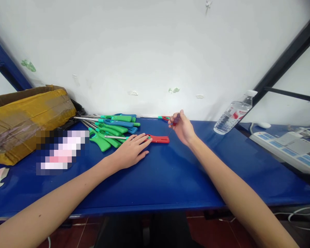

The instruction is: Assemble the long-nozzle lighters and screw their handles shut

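A red long-nosed lighter (160, 139) with a metal tube lies flat on the blue table, tube pointing left. My left hand (133, 150) grips it around its trigger area, fingers laid across it and pressing it to the table. In my right hand (183, 129) a thin screwdriver (174, 121) with a dark reddish handle is held between curled fingers. Its shaft slants down to the handle end of the red lighter; whether the tip touches cannot be made out. Behind, a second red lighter (157, 117) lies by the wall, partly hidden by my right hand.
Left of my hands lies a pile of green and blue lighters (113, 129). A taped cardboard box (28, 120) stands at the far left. To the right are a tilted water bottle (232, 115) and a white power strip (286, 148) with cables. A white wall backs the table (170, 186).
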Motion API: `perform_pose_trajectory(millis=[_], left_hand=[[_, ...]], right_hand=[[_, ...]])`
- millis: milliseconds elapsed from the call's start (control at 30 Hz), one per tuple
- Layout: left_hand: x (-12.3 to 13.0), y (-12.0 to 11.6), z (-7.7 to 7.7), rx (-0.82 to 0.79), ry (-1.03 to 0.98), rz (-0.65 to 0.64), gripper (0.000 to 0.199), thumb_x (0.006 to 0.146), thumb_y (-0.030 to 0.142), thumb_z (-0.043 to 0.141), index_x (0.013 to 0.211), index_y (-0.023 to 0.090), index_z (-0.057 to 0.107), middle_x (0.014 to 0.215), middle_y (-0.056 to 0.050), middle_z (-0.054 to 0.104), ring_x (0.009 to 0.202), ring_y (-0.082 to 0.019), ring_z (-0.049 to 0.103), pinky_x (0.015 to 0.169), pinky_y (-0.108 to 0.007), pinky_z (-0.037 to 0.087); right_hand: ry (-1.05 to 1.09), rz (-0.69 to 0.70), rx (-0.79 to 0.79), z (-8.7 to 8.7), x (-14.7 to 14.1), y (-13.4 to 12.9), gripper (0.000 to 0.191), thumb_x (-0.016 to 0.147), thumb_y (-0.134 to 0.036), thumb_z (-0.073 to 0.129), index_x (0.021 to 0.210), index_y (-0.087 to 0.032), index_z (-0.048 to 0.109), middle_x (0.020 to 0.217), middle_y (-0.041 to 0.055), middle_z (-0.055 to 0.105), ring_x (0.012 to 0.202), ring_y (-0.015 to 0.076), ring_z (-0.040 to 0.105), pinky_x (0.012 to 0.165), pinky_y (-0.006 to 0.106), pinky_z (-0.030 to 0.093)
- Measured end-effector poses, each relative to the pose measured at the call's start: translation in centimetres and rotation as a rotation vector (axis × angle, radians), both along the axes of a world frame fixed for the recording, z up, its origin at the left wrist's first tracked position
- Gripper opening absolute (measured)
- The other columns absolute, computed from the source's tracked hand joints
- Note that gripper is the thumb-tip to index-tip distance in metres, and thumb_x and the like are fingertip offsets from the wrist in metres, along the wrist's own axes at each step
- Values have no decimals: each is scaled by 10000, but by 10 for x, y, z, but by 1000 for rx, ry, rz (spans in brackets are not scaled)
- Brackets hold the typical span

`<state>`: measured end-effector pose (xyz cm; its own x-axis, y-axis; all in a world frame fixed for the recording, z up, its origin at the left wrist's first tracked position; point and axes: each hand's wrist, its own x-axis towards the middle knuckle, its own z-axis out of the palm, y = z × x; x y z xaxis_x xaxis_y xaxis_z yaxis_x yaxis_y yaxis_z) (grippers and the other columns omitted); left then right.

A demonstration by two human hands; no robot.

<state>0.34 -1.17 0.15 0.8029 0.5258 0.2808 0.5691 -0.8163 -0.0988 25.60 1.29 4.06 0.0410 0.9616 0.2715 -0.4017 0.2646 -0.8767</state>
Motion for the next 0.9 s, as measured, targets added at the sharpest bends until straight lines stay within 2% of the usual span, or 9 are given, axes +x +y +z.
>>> perform_pose_trajectory(millis=[133,267,367,567,733,900], left_hand=[[0,0,0,3,8,0,478,1047,369,337,1461,152,442,1497,-138,475,1424,-290,386,1127,-469,341],[0,1,-1,-2,-12,-6,476,1047,376,337,1466,172,437,1495,-129,480,1430,-285,380,1130,-469,337],[0,0,-1,-9,-10,-5,477,1047,374,337,1469,172,434,1496,-128,479,1432,-287,377,1131,-474,335],[0,0,-1,-5,3,5,484,1048,379,327,1468,163,436,1506,-136,464,1429,-290,379,1131,-476,338],[0,-1,-1,-7,10,9,485,1048,373,336,1472,157,427,1513,-134,455,1435,-288,368,1135,-478,331],[1,-1,0,-7,18,9,484,1047,367,347,1471,148,428,1513,-139,454,1436,-292,367,1136,-481,329]], right_hand=[[2,60,-16,0,1,-1,581,814,-746,546,590,-221,434,625,-17,442,652,147,555,601,270,450],[-1,93,2,2,1,-3,613,840,-738,509,546,-221,357,596,-18,400,636,152,547,607,282,456],[-12,92,0,3,1,-4,549,834,-658,590,562,-219,404,614,-19,427,639,146,548,603,275,454],[-33,15,-4,1,2,-3,381,754,-573,738,731,-231,571,738,-20,551,657,131,548,602,268,448],[-85,28,15,0,0,-2,476,751,-682,686,694,-223,577,729,-2,548,669,143,550,607,278,449],[-67,115,-11,1,-3,-3,599,779,-799,519,602,-232,452,616,-6,472,615,162,537,591,301,442]])
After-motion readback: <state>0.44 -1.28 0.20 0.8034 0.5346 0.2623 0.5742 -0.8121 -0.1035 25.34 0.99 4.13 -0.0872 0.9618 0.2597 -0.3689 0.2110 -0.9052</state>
